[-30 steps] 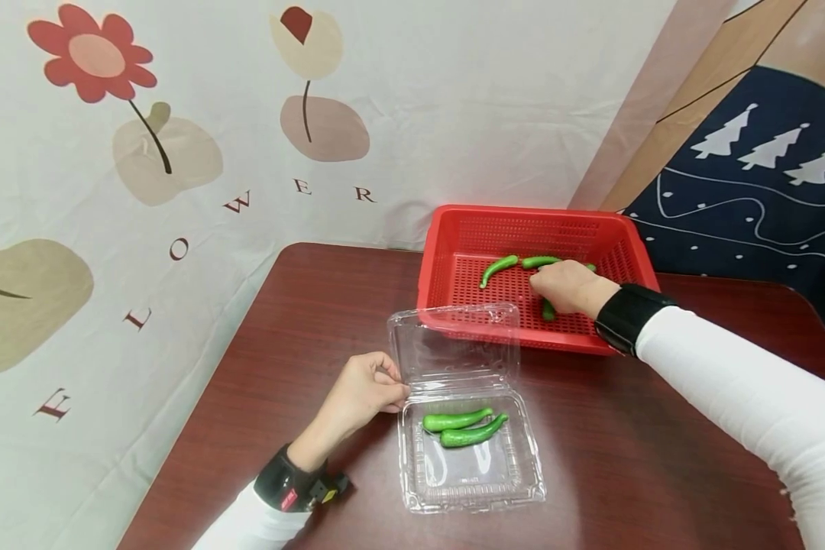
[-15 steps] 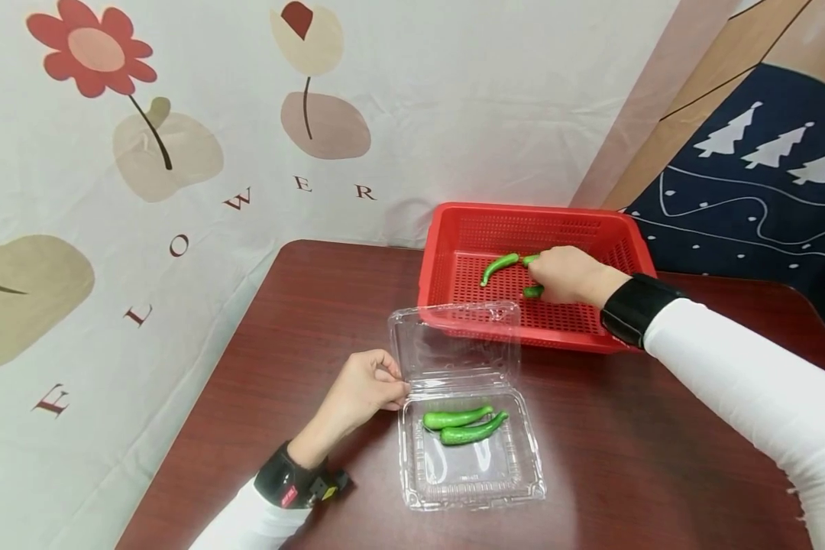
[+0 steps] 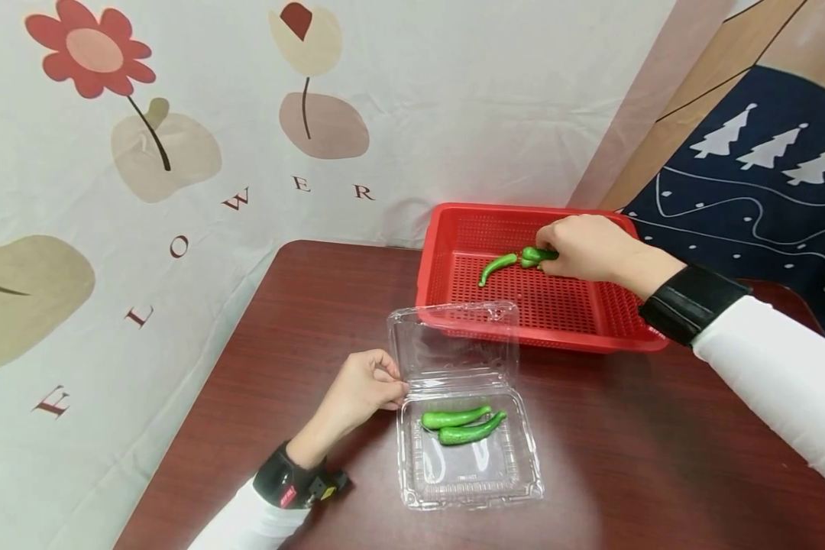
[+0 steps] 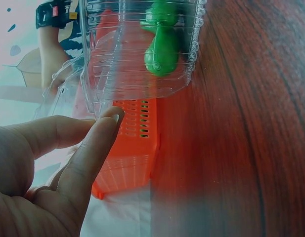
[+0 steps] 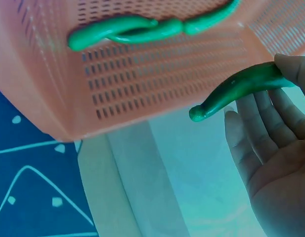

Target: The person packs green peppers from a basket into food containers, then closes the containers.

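Note:
My right hand (image 3: 584, 244) is above the red basket, pinching a green chili pepper (image 5: 241, 89) between thumb and fingers. In the right wrist view the pepper's tip hangs free, pointing away from the palm. Several more green peppers (image 5: 112, 30) lie on the basket floor, two of them overlapping. Nearer me stands a clear plastic clamshell container (image 3: 470, 485) with its lid (image 3: 454, 344) raised, leaning toward the basket. Two green peppers (image 3: 472, 432) lie side by side inside it. The left hand (image 3: 360, 389) pinches the container's left edge at the hinge with thumb and forefinger.
The red perforated basket (image 3: 543, 338) stands at the back of the dark reddish wood table (image 3: 302, 305), close to the wall. Behind hangs a pale cloth (image 3: 454, 99) with printed flowers, and a navy panel (image 3: 763, 206) with white trees is at right.
My right hand has picked up a pepper from the basket floor, and has risen a little and shifted right with it. The left hand and the container have stayed put.

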Demonstrator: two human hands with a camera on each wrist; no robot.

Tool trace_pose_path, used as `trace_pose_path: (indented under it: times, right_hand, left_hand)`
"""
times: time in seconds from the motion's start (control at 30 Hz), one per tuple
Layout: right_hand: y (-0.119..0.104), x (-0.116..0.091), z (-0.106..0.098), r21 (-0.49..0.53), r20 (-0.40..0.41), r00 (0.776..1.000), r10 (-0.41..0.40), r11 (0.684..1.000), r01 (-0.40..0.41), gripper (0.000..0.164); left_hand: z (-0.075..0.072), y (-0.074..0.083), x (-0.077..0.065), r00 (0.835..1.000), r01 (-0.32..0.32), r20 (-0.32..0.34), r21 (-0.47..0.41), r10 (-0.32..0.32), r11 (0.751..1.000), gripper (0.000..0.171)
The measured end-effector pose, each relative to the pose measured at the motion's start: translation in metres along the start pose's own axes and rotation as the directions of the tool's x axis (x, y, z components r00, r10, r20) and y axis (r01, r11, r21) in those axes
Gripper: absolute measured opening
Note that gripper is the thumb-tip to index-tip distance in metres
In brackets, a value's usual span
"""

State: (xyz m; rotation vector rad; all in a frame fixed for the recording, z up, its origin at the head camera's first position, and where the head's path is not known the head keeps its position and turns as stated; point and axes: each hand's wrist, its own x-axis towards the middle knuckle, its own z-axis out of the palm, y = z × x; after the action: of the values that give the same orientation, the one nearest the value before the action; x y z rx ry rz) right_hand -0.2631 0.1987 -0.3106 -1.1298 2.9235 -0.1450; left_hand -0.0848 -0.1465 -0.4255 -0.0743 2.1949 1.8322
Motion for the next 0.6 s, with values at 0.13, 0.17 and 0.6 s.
trace_pose_path:
  times: [0.13,0.17,0.6]
  right_hand:
    - [-0.006,-0.008,-0.014,0.015,-0.060,0.998,0.021,1.000,-0.020,0.008]
    - [-0.007,-0.010,-0.017,0.021,-0.083,0.996,0.020,1.000,-0.018,0.008]
    - [-0.033,-0.045,-0.027,0.101,-0.323,0.946,-0.005,0.994,0.040,0.023]
  left_hand:
    - [-0.001,0.000,-0.001,1.000,-0.003,0.009,-0.013,0.004,1.000,0.018]
    - [-0.001,0.000,-0.002,1.000,-0.005,0.011,-0.017,0.005,1.000,0.018]
    - [0.001,-0.001,-0.001,1.000,-0.019,0.015,-0.036,0.020,0.999,0.020]
